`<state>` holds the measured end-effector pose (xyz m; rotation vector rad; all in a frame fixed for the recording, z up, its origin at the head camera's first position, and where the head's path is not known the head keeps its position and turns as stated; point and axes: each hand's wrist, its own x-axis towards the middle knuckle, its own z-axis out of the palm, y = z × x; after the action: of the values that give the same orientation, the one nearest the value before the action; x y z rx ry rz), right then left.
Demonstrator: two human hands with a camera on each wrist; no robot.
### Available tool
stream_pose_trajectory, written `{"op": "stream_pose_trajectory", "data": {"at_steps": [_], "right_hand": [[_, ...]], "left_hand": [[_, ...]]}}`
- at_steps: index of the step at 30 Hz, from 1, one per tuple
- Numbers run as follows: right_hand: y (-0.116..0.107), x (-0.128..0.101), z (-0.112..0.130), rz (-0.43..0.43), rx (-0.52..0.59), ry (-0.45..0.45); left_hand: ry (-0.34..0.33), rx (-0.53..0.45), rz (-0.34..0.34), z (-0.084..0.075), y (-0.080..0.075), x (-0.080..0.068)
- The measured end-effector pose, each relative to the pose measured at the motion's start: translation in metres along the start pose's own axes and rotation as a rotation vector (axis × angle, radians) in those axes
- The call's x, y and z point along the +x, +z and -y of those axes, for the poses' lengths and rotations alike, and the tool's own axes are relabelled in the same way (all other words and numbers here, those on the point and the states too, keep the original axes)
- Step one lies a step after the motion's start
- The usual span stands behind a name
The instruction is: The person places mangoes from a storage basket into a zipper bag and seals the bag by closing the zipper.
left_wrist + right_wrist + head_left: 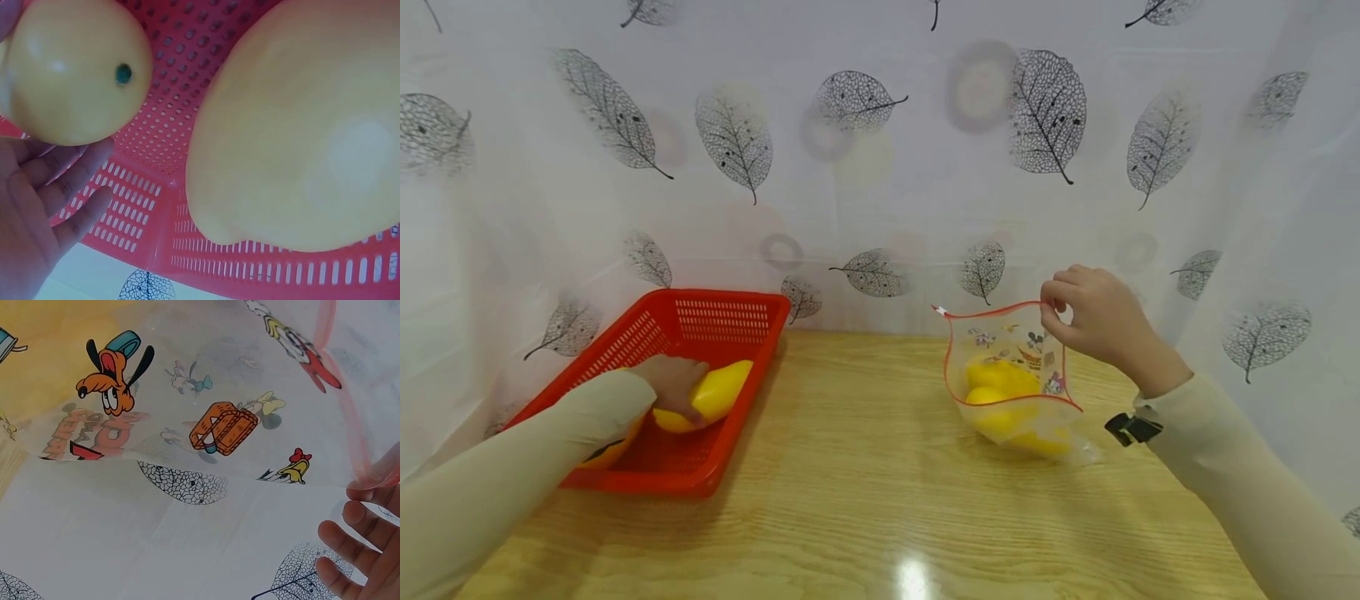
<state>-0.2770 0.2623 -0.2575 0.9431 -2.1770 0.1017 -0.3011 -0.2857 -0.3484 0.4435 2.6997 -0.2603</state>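
Observation:
On the left, my left hand reaches into a red plastic basket and grips a yellow toy lemon. The left wrist view shows the thumb at one side of this lemon, fingers underneath, and a green spot on its end. Another, larger-looking yellow fruit with a nub lies beside it. My right hand pinches the red-edged rim of a clear zip bag printed with cartoon figures. The bag stands with its mouth spread, several yellow pieces inside.
Basket and bag rest apart on a light wooden table. Behind them hangs a whitish curtain with a leaf print. A red slider sits at the bag's left corner. The basket walls are slotted.

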Motion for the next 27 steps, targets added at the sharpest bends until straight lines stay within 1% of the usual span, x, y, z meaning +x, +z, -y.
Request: {"op": "stream_pose_trajectory", "data": {"at_steps": [4, 9, 14, 18, 22, 27], "right_hand": [[0.001, 0.0, 0.0, 0.0, -0.002, -0.001], [0.001, 0.0, 0.0, 0.005, -0.005, -0.001], [0.003, 0.001, 0.001, 0.006, -0.006, 0.002], [0.003, 0.001, 0.0, 0.004, -0.007, 0.001], [0.003, 0.002, 0.0, 0.005, -0.006, 0.002], [0.003, 0.002, -0.001, 0.006, -0.004, 0.004]], "left_hand": [[-0.001, 0.017, -0.029, 0.0, -0.001, 0.002], [0.017, 0.055, -0.097, 0.004, 0.004, 0.01], [-0.002, 0.034, -0.141, 0.004, 0.009, 0.014], [-0.024, 0.001, -0.144, 0.001, 0.008, 0.014], [-0.043, -0.021, -0.124, -0.003, 0.008, 0.012], [-0.053, -0.038, -0.113, -0.002, 0.01, 0.016]]}}
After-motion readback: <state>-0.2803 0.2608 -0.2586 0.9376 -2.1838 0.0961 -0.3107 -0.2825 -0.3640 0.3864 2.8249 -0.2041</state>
